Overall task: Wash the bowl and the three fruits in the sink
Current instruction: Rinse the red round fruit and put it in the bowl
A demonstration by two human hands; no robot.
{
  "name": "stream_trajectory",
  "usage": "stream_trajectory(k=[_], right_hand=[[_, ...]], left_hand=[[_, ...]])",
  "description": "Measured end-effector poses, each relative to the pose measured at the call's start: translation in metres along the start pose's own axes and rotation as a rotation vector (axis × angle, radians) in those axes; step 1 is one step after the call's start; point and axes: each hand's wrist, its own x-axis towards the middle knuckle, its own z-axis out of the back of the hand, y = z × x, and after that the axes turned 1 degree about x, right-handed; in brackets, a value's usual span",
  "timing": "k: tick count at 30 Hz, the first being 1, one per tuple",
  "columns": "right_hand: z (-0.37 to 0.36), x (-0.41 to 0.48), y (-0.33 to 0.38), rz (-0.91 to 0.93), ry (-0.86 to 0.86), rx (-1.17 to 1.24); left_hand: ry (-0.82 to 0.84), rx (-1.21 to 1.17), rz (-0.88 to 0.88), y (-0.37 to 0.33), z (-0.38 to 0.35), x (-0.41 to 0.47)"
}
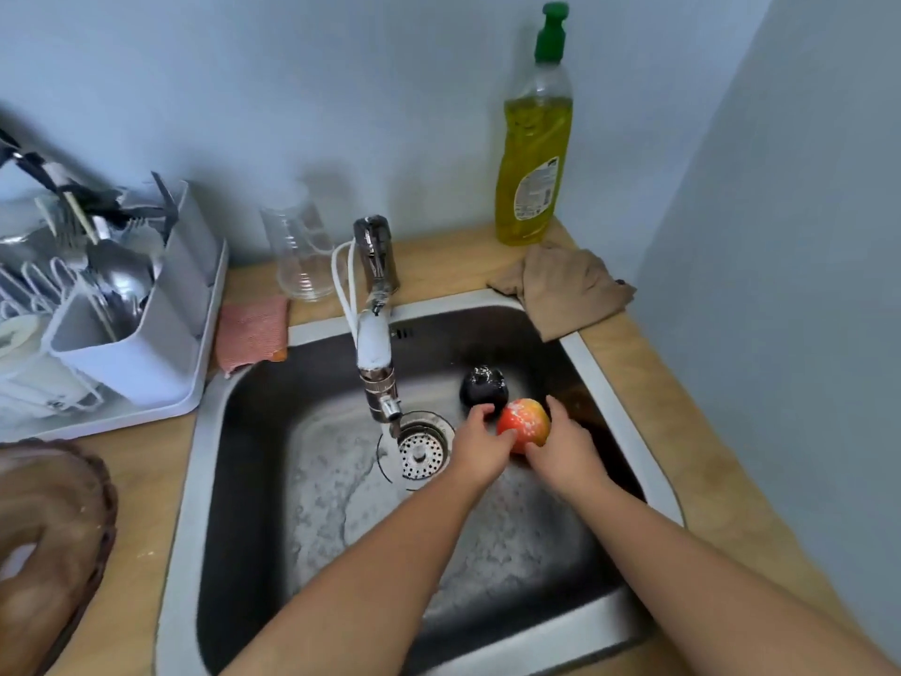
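Note:
A red-orange fruit [525, 422], flecked with foam, is held between both hands above the right part of the steel sink [629, 412]. My left hand [480, 444] grips its left side with thumb and fingers curled. My right hand [565, 446] wraps its right side. A dark, shiny fruit [482, 385] lies on the sink floor just behind them. A brown wavy-edged bowl [53, 529] stands on the counter at the far left. A third fruit is not visible.
The faucet [375, 334] reaches over the drain strainer [420, 450]; the sink floor is foamy. A yellow dish soap bottle [534, 139] and brown cloth [565, 285] sit at the back right. A clear cup [300, 251], pink sponge [251, 331] and dish rack [112, 304] stand left.

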Motion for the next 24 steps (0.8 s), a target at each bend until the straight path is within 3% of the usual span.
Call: stream_trajectory(k=[7,11,16,24], right_hand=[[-0.003,0.004,0.006,0.019,-0.080,-0.008],[0.006,-0.008,0.008,0.139,-0.060,0.061],[0.002,-0.033,0.012,0.240,0.058,0.219],[-0.029,-0.060,0.051,0.403,0.164,0.272]], left_hand=[[-0.060,-0.042,-0.011,0.009,-0.009,0.009],[-0.093,-0.134,-0.052,0.011,0.008,-0.010],[-0.095,-0.357,-0.048,0.023,0.037,-0.050],[-0.063,-0.402,-0.013,0.045,0.099,-0.086]])
